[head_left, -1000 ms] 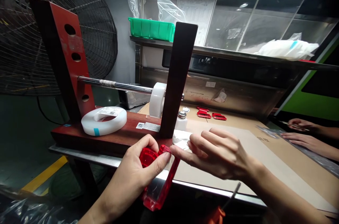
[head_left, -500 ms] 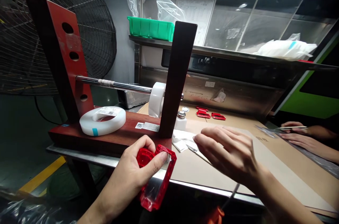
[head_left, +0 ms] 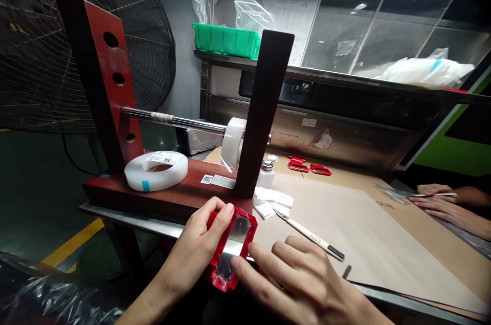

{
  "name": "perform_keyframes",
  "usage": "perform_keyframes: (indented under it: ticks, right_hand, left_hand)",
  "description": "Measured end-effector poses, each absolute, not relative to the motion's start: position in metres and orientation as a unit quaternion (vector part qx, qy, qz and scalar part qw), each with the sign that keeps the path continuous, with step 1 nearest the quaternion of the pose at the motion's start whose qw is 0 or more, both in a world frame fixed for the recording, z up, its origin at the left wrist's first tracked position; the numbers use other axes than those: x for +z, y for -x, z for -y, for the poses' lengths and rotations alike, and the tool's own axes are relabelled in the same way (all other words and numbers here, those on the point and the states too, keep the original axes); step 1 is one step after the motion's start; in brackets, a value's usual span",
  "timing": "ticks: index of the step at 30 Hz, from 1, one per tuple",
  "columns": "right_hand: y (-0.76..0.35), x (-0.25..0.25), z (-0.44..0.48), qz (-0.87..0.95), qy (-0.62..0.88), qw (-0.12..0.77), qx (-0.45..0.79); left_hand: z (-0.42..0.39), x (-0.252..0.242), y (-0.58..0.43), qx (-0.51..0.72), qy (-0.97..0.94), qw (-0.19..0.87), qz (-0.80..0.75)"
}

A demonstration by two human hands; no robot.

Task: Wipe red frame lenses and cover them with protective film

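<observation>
Left hand clamps red plastic frame, clear window showing; right hand spread, seemingly touching its edge; craft knife near, on kraft paper.

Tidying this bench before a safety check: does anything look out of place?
The craft knife lies loose on the brown paper, its blade bare and pointing at the crumpled white cloth, close to the right hand, which looks risky.

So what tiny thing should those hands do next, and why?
Probably press along the clear window of the red plastic frame with the right hand: its fingertips are at the window's lower end, and the left hand grips the frame steady.
</observation>
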State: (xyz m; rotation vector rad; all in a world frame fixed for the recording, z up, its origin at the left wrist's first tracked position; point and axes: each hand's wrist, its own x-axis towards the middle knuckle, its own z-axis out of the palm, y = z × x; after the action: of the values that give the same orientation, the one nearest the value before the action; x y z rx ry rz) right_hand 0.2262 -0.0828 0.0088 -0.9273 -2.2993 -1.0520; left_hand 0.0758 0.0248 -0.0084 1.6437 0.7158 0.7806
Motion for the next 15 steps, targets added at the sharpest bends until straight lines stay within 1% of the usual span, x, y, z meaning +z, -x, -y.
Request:
perform_keyframes:
  ticks: [8,15]
  right_hand:
    - [-0.224,0.005,0.083,0.83,0.35,0.212,-0.378]
    - [-0.228,-0.005,0.076,0.82,0.379,0.175,-0.391]
  left_hand:
    - [-0.024,-0.018,-0.075,0.336,-0.703,0.545,-0.309]
    - [-0.023,-0.017,-0.076,0.336,-0.709,0.537,-0.311]
